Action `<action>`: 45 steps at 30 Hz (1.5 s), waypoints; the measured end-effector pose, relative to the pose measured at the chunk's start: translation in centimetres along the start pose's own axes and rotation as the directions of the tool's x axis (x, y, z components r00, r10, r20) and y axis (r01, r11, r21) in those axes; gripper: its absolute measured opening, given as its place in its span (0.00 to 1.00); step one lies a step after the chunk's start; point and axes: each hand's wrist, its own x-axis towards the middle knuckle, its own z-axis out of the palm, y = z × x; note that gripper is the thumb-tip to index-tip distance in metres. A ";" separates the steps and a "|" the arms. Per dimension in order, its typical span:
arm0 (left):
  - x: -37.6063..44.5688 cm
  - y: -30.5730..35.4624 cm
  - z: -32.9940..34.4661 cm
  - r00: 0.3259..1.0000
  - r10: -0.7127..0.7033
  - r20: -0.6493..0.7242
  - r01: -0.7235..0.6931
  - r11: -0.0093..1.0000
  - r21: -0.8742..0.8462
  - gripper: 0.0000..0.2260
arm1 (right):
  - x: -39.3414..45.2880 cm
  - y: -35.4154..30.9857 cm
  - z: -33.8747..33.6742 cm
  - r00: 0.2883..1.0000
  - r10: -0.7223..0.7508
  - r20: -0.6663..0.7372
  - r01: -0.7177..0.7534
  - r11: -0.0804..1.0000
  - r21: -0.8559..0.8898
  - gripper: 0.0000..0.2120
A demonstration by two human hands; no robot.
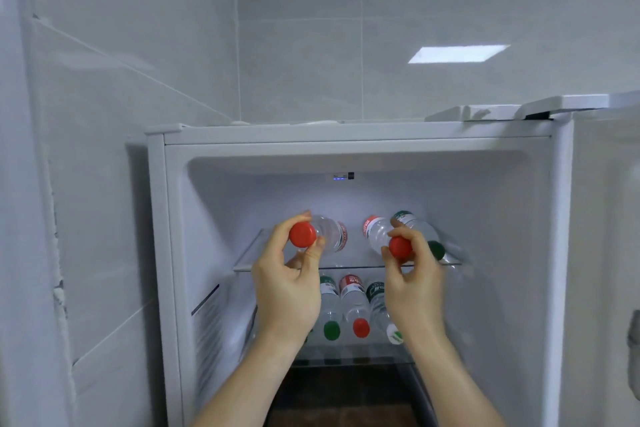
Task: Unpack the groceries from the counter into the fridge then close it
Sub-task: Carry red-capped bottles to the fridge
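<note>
The white fridge [346, 139] stands open before me. My left hand [287, 284] pinches the red cap end of a clear water bottle [330, 234] lying on the top glass shelf [249, 262]. My right hand [414, 284] grips the red cap of a second clear bottle [375, 232], also lying on that shelf. A green-capped bottle [420, 230] lies just right of it, touching. On the shelf below lie several more bottles, caps toward me: green cap [331, 329], red cap [361, 326], white-green cap [394, 336].
The open fridge door [609, 253] stands at the right edge. Grey tiled wall [104, 149] closes in on the left and behind. The fridge's lower part below the second shelf looks dark.
</note>
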 end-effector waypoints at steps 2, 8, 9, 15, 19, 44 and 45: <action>0.1 -0.9 0.7 1.000 -0.010 0.018 0.010 1.000 0.011 0.13 | 0.4 1.2 0.4 0.999 0.024 0.030 -0.021 0.997 -0.076 0.15; 0.7 -3.1 2.5 0.992 -0.010 0.123 0.000 0.997 0.078 0.12 | 0.5 3.2 1.1 0.999 -0.038 -0.010 0.034 0.966 -0.256 0.15; 0.8 -3.3 2.8 0.989 -0.016 0.145 0.001 0.995 0.098 0.12 | 0.6 3.3 1.2 0.999 -0.043 -0.017 0.037 0.959 -0.281 0.15; 1.2 -5.0 4.5 0.961 -0.133 0.243 0.079 0.972 0.220 0.15 | 1.1 3.8 1.2 0.996 -0.084 -0.017 0.075 0.951 -0.302 0.16; 1.3 -5.6 5.8 0.949 -0.158 0.272 0.071 0.950 0.304 0.17 | 1.6 3.9 0.9 0.998 -0.060 0.018 0.063 0.940 -0.335 0.19; 3.4 -5.9 7.1 0.818 -0.316 0.480 0.048 0.870 0.491 0.12 | 1.8 2.9 -0.7 0.981 0.059 0.183 0.004 0.945 -0.327 0.24; 3.3 -5.8 6.9 0.818 -0.320 0.478 0.057 0.873 0.485 0.13 | 1.5 2.7 -1.0 0.979 0.074 0.189 -0.012 0.951 -0.308 0.25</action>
